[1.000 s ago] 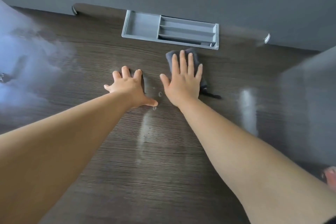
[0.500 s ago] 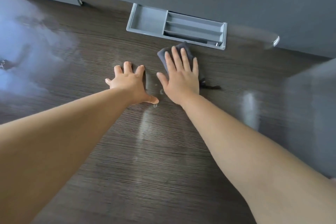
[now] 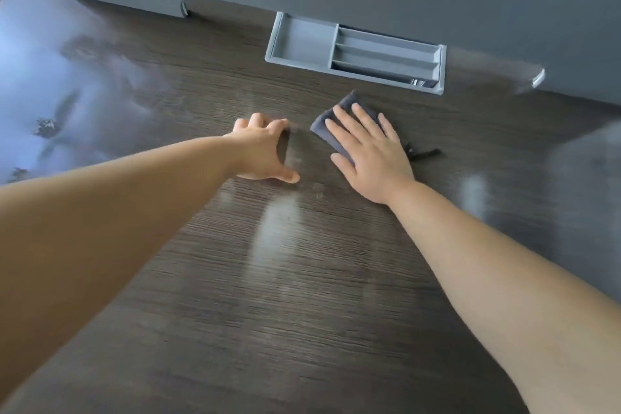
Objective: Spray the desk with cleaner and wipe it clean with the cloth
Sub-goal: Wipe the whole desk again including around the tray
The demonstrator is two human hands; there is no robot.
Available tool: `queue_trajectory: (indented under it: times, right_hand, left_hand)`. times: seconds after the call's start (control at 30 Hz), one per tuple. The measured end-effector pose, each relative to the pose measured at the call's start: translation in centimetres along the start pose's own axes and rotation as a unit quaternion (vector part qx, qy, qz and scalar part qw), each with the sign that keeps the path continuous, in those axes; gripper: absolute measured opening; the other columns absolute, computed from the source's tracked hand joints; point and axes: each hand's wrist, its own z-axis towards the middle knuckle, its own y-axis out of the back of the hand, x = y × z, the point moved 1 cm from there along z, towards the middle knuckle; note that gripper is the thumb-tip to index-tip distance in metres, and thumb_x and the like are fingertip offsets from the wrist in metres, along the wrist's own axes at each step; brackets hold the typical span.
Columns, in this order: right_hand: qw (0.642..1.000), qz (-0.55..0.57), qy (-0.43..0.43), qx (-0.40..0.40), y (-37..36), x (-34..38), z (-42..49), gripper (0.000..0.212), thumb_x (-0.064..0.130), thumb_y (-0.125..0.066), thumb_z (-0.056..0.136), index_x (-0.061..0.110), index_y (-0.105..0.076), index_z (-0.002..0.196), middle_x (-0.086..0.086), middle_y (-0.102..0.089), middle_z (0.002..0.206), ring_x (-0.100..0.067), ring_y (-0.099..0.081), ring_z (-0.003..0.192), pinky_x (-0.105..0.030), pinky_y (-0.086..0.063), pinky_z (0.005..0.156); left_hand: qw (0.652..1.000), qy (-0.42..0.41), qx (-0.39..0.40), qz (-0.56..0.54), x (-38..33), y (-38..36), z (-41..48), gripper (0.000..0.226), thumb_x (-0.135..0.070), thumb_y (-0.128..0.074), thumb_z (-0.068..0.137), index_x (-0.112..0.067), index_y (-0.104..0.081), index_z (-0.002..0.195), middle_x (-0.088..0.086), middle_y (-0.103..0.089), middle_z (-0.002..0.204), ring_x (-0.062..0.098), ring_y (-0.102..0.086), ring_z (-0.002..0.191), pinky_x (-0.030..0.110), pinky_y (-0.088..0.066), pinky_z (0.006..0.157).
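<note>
A dark wood-grain desk (image 3: 302, 296) fills the view, with pale streaks of sheen on its surface. A folded dark grey cloth (image 3: 324, 126) lies on it near the back, a thin black loop trailing from its right side. My right hand (image 3: 369, 155) lies flat on the cloth with straight, spread fingers and presses it onto the desk. My left hand (image 3: 262, 151) rests on the bare desk just left of the cloth, thumb stretched out toward the right hand. No spray bottle is in view.
A grey plastic organiser tray (image 3: 302, 40) with long slots is set into the desk's back edge against a grey wall. A bright window reflection (image 3: 50, 94) covers the desk's left side. A hazy grey patch lies at the right.
My right hand has slid the cloth leftward and turned it, fingers now angled to the left. My left hand has stayed on the desk, its fingers now bent more. The view has shifted.
</note>
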Motion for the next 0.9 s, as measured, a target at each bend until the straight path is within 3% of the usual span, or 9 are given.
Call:
queue_trajectory:
  times: [0.17,0.23,0.3,0.4,0.5,0.6,0.67,0.8,0.9]
  right_hand:
    - [0.925,0.039,-0.376,-0.029,-0.2,4.4,2.4,0.063,0.050,-0.022,0.098,0.019,-0.010,0.152,-0.003,-0.001,0.160,-0.024,0.004,0.147,-0.054,0.000,0.116]
    - [0.954,0.033,-0.296,-0.031,-0.8,9.5,2.5,0.067,0.052,-0.023,0.097,0.016,-0.012,0.152,-0.006,-0.003,0.160,-0.027,0.001,0.147,-0.055,-0.002,0.116]
    - [0.994,0.015,-0.108,-0.008,-1.3,12.5,0.6,0.067,0.055,-0.024,0.094,0.017,-0.025,0.149,-0.006,-0.015,0.159,-0.026,-0.010,0.146,-0.055,-0.011,0.115]
    - [0.998,-0.010,0.064,-0.001,-1.3,9.3,-1.0,0.060,0.052,-0.029,0.094,0.022,-0.036,0.146,-0.001,-0.027,0.155,-0.025,-0.022,0.144,-0.053,-0.019,0.114]
    - [0.980,0.004,-0.199,-0.028,-0.7,5.8,0.1,0.059,0.049,-0.028,0.096,0.024,-0.025,0.149,0.002,-0.017,0.159,-0.023,-0.012,0.146,-0.053,-0.013,0.115]
    - [0.886,0.058,-0.459,-0.037,-0.3,9.3,3.3,0.065,0.050,-0.026,0.097,0.020,-0.011,0.153,-0.001,-0.002,0.161,-0.023,0.003,0.147,-0.055,-0.001,0.115]
    - [0.923,0.046,-0.381,-0.023,-0.8,14.1,4.2,0.068,0.052,-0.024,0.097,0.018,-0.007,0.153,-0.004,0.002,0.160,-0.025,0.006,0.146,-0.056,0.000,0.115]
    - [1.000,0.013,-0.006,-0.001,-1.6,16.6,1.0,0.065,0.055,-0.027,0.093,0.020,-0.030,0.148,-0.002,-0.022,0.157,-0.023,-0.016,0.145,-0.054,-0.017,0.114]
    - [0.996,-0.006,-0.083,-0.021,-1.4,11.6,1.6,0.061,0.053,-0.027,0.094,0.024,-0.030,0.148,0.001,-0.023,0.157,-0.023,-0.018,0.145,-0.053,-0.017,0.114]
  left_hand:
    - [0.994,-0.018,-0.076,-0.077,3.3,0.4,0.0,0.066,-0.039,-0.068,0.080,-0.035,-0.039,0.139,0.008,-0.037,0.134,0.030,-0.035,0.127,0.042,-0.038,0.100]
    - [0.985,-0.014,-0.123,-0.118,4.2,0.1,-0.2,0.054,-0.027,-0.062,0.083,-0.031,-0.046,0.134,0.008,-0.040,0.132,0.030,-0.036,0.126,0.040,-0.039,0.099]
    - [0.980,-0.003,-0.164,-0.112,5.5,-0.1,-0.8,0.049,-0.022,-0.053,0.086,-0.028,-0.046,0.134,0.007,-0.039,0.135,0.029,-0.031,0.128,0.040,-0.037,0.099]
    - [0.986,0.001,-0.162,-0.031,8.2,-0.3,-2.1,0.055,-0.032,-0.055,0.085,-0.027,-0.039,0.137,0.007,-0.031,0.140,0.029,-0.021,0.132,0.043,-0.036,0.100]
    - [0.991,-0.004,-0.128,0.029,11.1,-0.8,-3.1,0.081,-0.054,-0.065,0.074,-0.030,-0.028,0.141,0.006,-0.022,0.145,0.030,-0.014,0.135,0.043,-0.026,0.108]
    - [0.993,0.000,-0.112,0.023,12.8,-1.9,-3.7,0.098,-0.065,-0.068,0.065,-0.034,-0.020,0.144,0.004,-0.016,0.149,0.030,-0.010,0.138,0.043,-0.019,0.112]
    - [0.994,0.001,-0.104,0.021,13.4,-2.7,-3.8,0.105,-0.069,-0.067,0.063,-0.034,-0.015,0.147,0.003,-0.010,0.152,0.029,-0.005,0.141,0.044,-0.016,0.115]
    - [0.995,-0.001,-0.093,0.032,13.6,-3.0,-3.4,0.108,-0.071,-0.065,0.065,-0.033,-0.008,0.149,0.003,-0.003,0.156,0.030,0.002,0.143,0.045,-0.010,0.117]
    - [0.997,0.003,-0.070,0.041,13.3,-2.8,-3.3,0.108,-0.071,-0.063,0.067,-0.032,-0.003,0.149,0.004,0.003,0.157,0.032,0.006,0.143,0.048,-0.007,0.117]
